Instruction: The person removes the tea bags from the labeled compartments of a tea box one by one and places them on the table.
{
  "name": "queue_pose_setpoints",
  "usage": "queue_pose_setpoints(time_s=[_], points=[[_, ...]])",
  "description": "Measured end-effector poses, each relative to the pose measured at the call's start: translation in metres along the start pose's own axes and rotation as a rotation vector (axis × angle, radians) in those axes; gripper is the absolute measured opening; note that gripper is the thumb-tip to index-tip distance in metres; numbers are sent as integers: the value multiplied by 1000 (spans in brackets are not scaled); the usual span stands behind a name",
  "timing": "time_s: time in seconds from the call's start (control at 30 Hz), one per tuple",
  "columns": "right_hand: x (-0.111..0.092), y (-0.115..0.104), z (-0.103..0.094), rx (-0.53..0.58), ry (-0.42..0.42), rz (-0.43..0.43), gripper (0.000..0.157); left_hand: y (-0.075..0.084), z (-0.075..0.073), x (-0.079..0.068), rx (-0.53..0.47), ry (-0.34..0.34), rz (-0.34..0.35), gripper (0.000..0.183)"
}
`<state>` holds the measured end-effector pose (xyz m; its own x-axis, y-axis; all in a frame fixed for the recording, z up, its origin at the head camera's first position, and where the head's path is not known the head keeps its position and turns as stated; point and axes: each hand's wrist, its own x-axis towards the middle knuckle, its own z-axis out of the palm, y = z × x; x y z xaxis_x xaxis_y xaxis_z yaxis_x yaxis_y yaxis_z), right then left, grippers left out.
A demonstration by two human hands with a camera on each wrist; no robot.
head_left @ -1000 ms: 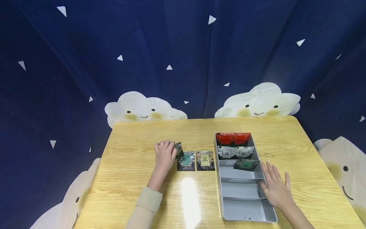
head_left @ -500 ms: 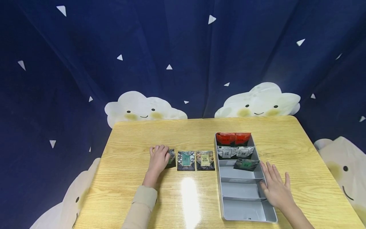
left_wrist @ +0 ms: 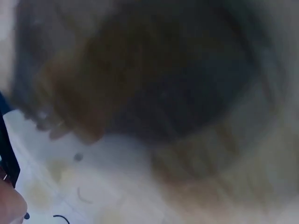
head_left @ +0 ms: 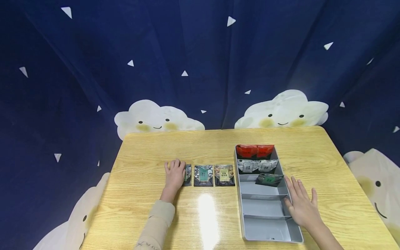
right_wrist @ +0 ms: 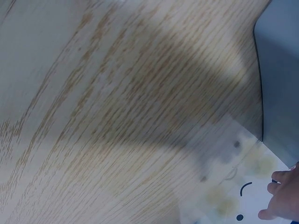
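Laying the dark sachet (head_left: pixel 188 175) flat, no longer tilted, just left of the teal-labelled sachet (head_left: pixel 203 175), probably finishing placement; partly covering it with the left hand (head_left: pixel 175 175), not revealing whether pinching; touching the grey box (head_left: pixel 264 207) with straight-fingered right hand (head_left: pixel 301 205).

Blue curtain (head_left: pixel 200 41) behind wooden table (head_left: pixel 143 149)

I see a dark, flat, patterned sachet (head_left: pixel 188 176) lying partly hidden, left of a grey rectangular compartmented plastic box (head_left: pixel 265 229).

Left hand (head_left: pixel 175 176) over part of a dark packet (head_left: pixel 188 175) — right hand (head_left: pixel 301 205) at a grey divided box (head_left: pixel 265 229).
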<state>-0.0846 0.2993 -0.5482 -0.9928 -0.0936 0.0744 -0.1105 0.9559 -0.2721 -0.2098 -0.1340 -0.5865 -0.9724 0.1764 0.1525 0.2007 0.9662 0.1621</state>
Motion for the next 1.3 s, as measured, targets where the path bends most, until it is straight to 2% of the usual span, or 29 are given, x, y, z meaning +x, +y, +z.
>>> queue_pose_setpoints(time_s=[0.47, 0.73, 1.3], points=[[0, 1, 0, -2, 7, -5, 78, 6, 14, 1, -50, -51, -65, 20], [0, 1, 1, -6, 11, -12, 76, 7, 15, 2, -66, -83, -90, 25], [0, 0, -1, 1, 7, -10, 75, 6, 12, 1, -139, -78, -116, 27]])
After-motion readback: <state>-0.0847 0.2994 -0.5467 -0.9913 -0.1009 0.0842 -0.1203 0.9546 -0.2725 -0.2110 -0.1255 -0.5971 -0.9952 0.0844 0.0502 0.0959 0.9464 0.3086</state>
